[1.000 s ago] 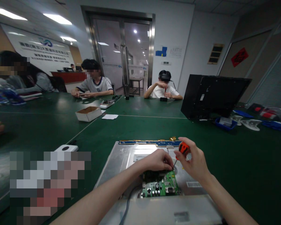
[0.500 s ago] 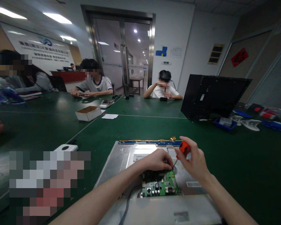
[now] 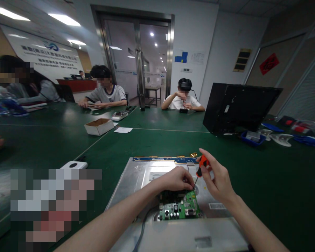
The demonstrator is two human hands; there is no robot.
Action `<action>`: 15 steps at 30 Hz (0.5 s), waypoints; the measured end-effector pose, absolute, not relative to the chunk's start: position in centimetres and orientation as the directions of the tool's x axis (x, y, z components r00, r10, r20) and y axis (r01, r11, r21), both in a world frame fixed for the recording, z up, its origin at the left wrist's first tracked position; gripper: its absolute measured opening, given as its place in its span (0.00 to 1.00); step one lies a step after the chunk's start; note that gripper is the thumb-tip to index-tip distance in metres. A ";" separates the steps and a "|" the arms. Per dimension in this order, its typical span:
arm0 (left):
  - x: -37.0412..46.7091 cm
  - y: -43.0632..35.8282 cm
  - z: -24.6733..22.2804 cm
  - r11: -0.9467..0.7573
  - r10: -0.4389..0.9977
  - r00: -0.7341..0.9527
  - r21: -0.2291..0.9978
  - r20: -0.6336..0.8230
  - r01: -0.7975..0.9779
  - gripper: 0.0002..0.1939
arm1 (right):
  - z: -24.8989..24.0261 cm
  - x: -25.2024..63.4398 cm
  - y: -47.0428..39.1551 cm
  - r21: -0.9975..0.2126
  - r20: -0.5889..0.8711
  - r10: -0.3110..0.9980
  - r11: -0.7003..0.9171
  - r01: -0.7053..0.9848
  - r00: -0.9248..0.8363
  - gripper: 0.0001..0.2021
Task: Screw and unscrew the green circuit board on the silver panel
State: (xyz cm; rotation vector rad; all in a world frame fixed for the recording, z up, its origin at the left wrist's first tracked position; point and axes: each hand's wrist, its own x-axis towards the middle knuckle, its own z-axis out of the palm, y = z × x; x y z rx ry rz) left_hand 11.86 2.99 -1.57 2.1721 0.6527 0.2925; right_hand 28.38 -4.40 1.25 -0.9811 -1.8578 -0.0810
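Note:
An orange and black screwdriver (image 3: pixel 203 164) slants down to the left in my right hand (image 3: pixel 218 180), its handle between thumb and fingers. Its thin shaft reaches the upper right corner of a green circuit board (image 3: pixel 191 204). My left hand (image 3: pixel 177 179) is closed in a pinch beside the screwdriver's tip, over the board's far edge; anything between its fingertips is hidden. The board sits on the silver metal back of a flat display panel (image 3: pixel 141 175), which lies on the green table. A narrow blue circuit strip (image 3: pixel 157 159) runs along the panel's far edge.
A dark cable (image 3: pixel 142 227) runs off the board's left side. A black monitor (image 3: pixel 241 108) stands at the right, with a blue tray (image 3: pixel 252 138) beside it. Left of centre is an open cardboard box (image 3: pixel 99 126). Several people sit around the table.
My right hand's fingers have shifted on the screwdriver, and its handle has tipped slightly left and turned, showing more black. My left hand has stayed in place.

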 end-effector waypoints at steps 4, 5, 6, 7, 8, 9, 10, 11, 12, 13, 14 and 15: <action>11.9 3.0 -1.6 -0.521 0.547 0.837 0.779 -0.010 0.350 0.06 | 1.1 28.3 -4.2 -0.331 0.806 0.573 0.642 0.692 -0.146 0.20; 11.9 3.0 -1.6 -0.518 0.549 0.836 0.780 -0.011 0.350 0.06 | 1.0 28.3 -4.2 -0.325 0.812 0.568 0.633 0.703 -0.136 0.19; 11.9 3.0 -1.6 -0.515 0.552 0.834 0.781 -0.013 0.353 0.06 | 0.9 28.3 -4.1 -0.316 0.819 0.560 0.623 0.716 -0.126 0.18; 11.9 3.0 -1.6 -0.512 0.555 0.832 0.781 -0.017 0.358 0.07 | 0.8 28.4 -4.0 -0.306 0.825 0.552 0.611 0.730 -0.117 0.16; 11.9 3.0 -1.6 -0.510 0.558 0.830 0.780 -0.021 0.363 0.07 | 0.7 28.4 -3.9 -0.295 0.831 0.545 0.600 0.744 -0.111 0.15; 11.9 3.0 -1.6 -0.512 0.558 0.830 0.778 -0.022 0.365 0.07 | 0.6 28.5 -3.9 -0.286 0.833 0.542 0.590 0.755 -0.108 0.15; 11.9 3.0 -1.6 -0.516 0.555 0.831 0.776 -0.021 0.364 0.07 | 0.6 28.5 -3.8 -0.284 0.832 0.544 0.585 0.760 -0.108 0.14; 11.9 3.0 -1.6 -0.519 0.554 0.833 0.774 -0.020 0.363 0.07 | 0.6 28.5 -3.8 -0.287 0.828 0.550 0.584 0.759 -0.110 0.14; 11.9 2.9 -1.6 -0.521 0.554 0.832 0.772 -0.018 0.364 0.07 | 0.6 28.6 -3.8 -0.297 0.820 0.561 0.585 0.755 -0.111 0.14; 11.9 2.9 -1.5 -0.520 0.558 0.830 0.772 -0.017 0.366 0.07 | 0.7 28.6 -3.8 -0.311 0.810 0.575 0.585 0.749 -0.113 0.14; 11.9 2.9 -1.5 -0.519 0.561 0.828 0.772 -0.017 0.368 0.07 | 0.7 28.5 -3.9 -0.326 0.800 0.590 0.586 0.742 -0.114 0.15; 11.9 2.9 -1.5 -0.517 0.564 0.826 0.772 -0.018 0.370 0.06 | 0.8 28.5 -3.9 -0.340 0.790 0.602 0.587 0.735 -0.115 0.16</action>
